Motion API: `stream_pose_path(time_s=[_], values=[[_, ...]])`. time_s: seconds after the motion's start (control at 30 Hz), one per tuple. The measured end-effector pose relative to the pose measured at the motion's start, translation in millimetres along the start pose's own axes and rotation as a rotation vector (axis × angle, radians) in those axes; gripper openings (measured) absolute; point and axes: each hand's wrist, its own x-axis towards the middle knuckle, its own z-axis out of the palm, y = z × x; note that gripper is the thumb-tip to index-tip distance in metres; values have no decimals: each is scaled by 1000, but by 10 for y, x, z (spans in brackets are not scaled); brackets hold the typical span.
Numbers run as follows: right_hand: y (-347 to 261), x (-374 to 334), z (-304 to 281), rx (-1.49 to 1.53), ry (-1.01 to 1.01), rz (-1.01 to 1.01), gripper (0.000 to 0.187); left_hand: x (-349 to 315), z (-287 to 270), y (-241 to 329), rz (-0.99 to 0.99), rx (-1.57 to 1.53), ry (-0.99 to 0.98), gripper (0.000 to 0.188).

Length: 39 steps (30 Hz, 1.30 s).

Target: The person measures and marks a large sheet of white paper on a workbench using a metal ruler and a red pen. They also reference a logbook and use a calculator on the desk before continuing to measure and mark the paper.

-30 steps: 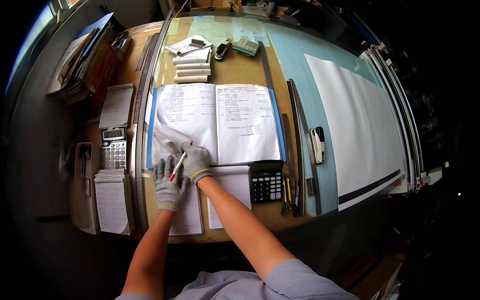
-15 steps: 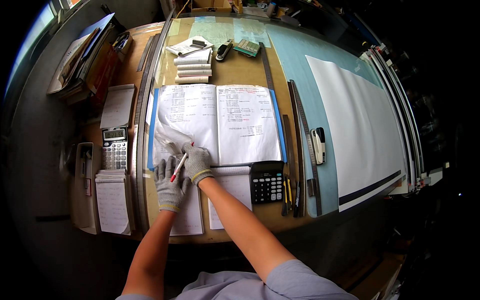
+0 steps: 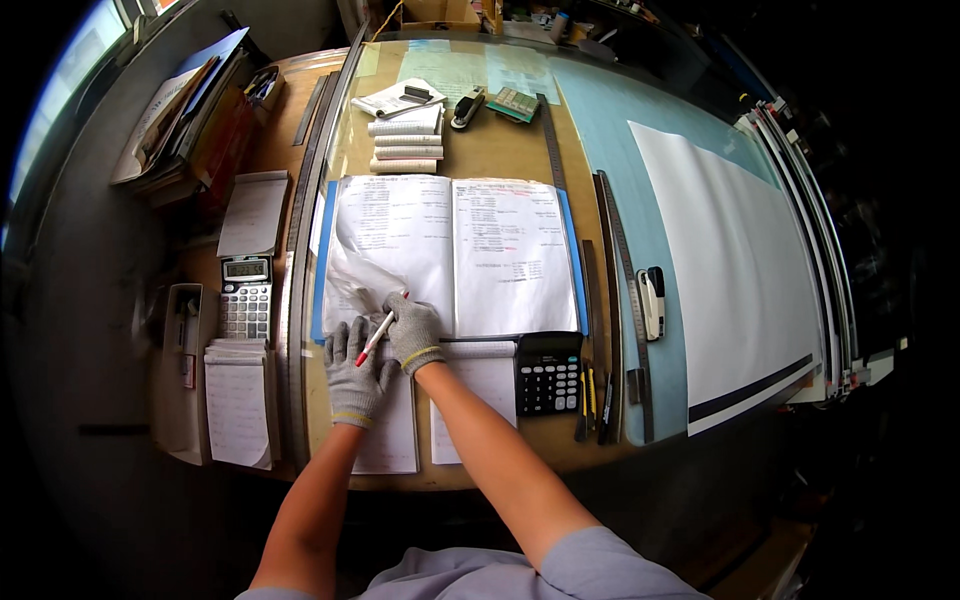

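Observation:
An open blue-covered binder (image 3: pixel 516 225) of printed sheets lies in front of me. The lower left part of its left-hand page (image 3: pixel 362 276) is lifted and crumpled into a curl. My right hand (image 3: pixel 415 332), in a grey knitted glove, is closed around a white pen (image 3: pixel 375 340) with red ends, its fingertips against the curled page. Whether they also pinch the paper is hidden. My left hand (image 3: pixel 355 380), gloved alike, rests flat with fingers apart at the binder's lower left edge, partly over a notepad (image 3: pixel 388 440).
Right of the notepads sit a black calculator (image 3: pixel 548 374), cutter knives (image 3: pixel 586 400), long rulers (image 3: pixel 622 270) and a stapler (image 3: pixel 651 302). A silver calculator (image 3: pixel 246 298) and paper pads (image 3: pixel 240 400) are at left. Rolled booklets (image 3: pixel 407 140) lie beyond the binder. A large white sheet (image 3: pixel 740 270) covers the right.
The whole view has shifted, so everything appears slightly farther right and lower. Both hands keep nearly the same pose, the pen still in my right hand and the page still curled.

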Motion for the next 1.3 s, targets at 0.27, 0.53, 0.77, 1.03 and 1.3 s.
stream_pose_path(time_s=[0.27,0.53,0.77,1.03,1.3], values=[[4,6,-12,9,-18,-6,11,-1,-10,4,14,18,17,70],[7,6,-20,21,-22,-27,13,-6,22,-11,1,-30,14,65],[13,1,17,-11,-23,-9,11,4,-19,11,-11,-36,-9,69],[5,2,7,-25,-26,-12,11,14,-44,33,2,-4,22,72],[-26,-6,-21,-29,-16,-19,11,7,-37,25,-13,-27,-15,70]])
